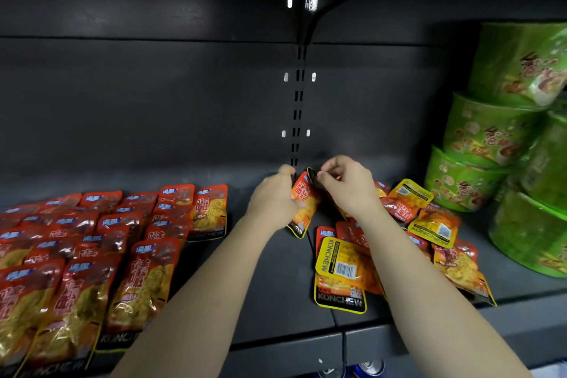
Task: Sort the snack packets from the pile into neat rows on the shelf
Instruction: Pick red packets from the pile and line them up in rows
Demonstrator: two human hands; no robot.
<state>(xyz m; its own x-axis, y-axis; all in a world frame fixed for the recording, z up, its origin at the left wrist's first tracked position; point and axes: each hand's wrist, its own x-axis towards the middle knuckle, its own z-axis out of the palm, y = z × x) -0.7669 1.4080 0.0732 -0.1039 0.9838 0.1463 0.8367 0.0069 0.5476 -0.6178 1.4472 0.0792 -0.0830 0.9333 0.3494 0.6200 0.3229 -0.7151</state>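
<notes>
Pinched between left hand (273, 198) and right hand (349, 187), one orange-red foil snack packet (303, 204) hangs at the loose pile's (395, 242) 10 o'clock edge; I'd turn it label-up and align it with the neat red rows (92, 255) at 8 o'clock.

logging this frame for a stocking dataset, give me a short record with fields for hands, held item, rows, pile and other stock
left hand: grips held packet by its left side
right hand: pinches the same packet's top
held packet: orange-red, near upright, between rows and pile
rows: red packets lying flat, left part of shelf
pile: jumbled packets, some showing yellow backs, under and right of the right arm
bowls: green, stacked at far right
progress: pile not yet sorted
</notes>
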